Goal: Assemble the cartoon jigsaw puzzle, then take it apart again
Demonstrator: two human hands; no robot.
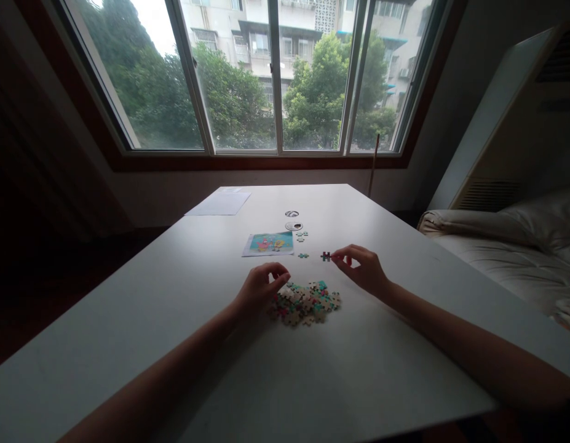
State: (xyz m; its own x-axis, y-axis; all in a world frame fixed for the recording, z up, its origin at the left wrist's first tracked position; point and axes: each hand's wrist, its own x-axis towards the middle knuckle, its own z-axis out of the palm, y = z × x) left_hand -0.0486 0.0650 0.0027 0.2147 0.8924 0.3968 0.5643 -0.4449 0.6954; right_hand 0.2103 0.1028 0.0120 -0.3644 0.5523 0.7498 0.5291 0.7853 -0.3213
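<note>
My right hand (362, 269) pinches a dark jigsaw puzzle piece (326, 256) with red on it between thumb and fingers, at or just above the tabletop. Beside the heap of loose puzzle pieces (307, 304), at its upper left edge, is my left hand (262, 284). Its fingers are curled with the tips close to the thumb; whether something small is between them cannot be made out. Many pieces in the heap show plain beige backs, others turquoise or red. A single puzzle piece (303, 255) lies between the picture card (270, 243) and the held piece.
The white table (174, 307) reaches toward the window. Beyond the card's right edge lie a few pale green pieces (301, 234). Two round flat items (292, 226) sit farther back, and white paper (220, 203) rests at the far left. A cushioned sofa (492, 240) stands to the right.
</note>
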